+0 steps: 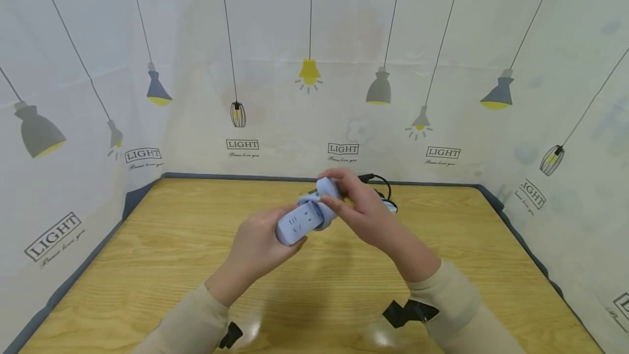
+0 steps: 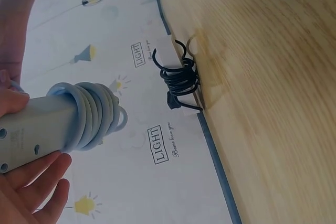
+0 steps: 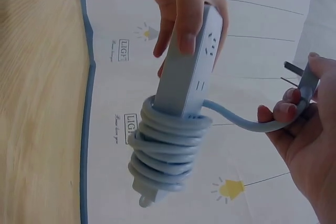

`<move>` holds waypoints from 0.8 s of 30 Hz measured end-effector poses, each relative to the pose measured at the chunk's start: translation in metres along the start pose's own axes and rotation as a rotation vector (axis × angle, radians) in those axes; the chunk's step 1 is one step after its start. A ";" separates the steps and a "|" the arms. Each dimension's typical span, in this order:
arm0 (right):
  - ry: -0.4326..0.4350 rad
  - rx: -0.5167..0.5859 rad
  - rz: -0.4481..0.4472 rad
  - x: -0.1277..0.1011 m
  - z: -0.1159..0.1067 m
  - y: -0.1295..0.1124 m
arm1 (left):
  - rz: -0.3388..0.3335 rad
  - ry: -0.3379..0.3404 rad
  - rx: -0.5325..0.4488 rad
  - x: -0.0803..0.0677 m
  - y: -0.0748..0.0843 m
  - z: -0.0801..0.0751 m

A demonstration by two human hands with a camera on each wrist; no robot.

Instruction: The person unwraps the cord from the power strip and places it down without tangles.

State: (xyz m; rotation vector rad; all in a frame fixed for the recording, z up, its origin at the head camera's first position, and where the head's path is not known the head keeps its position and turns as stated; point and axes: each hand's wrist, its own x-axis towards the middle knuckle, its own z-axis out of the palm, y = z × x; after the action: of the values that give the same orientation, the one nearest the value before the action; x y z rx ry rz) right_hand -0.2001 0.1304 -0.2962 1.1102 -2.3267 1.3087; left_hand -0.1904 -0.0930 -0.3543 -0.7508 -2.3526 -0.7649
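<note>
A white power strip (image 1: 297,224) is held in the air above the table by my left hand (image 1: 260,239), which grips one end of its body. Its pale cord (image 3: 168,148) is wound in several turns around the other end of the strip. From the strip a loose length of cord runs to the plug (image 3: 308,80), whose metal prongs stick out. My right hand (image 1: 371,214) pinches the plug between thumb and fingers. In the left wrist view the underside of the strip (image 2: 39,127) shows, and most of the right hand lies outside the frame.
A black cable (image 2: 181,80) coiled in a bundle lies at the table's back edge, behind the right hand in the head view. The wooden table (image 1: 172,245) is enclosed by a white cloth backdrop (image 1: 275,31) printed with lamps.
</note>
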 end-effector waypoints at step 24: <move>-0.182 -0.304 -0.103 0.017 -0.034 0.024 | -0.036 -0.011 -0.194 -0.012 0.007 -0.019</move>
State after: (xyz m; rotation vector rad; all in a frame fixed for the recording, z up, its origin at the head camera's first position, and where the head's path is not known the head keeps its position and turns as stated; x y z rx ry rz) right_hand -0.2334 0.1574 -0.2825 1.2693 -2.4523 0.8125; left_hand -0.1712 -0.1043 -0.3470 -0.7962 -2.3297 -1.0173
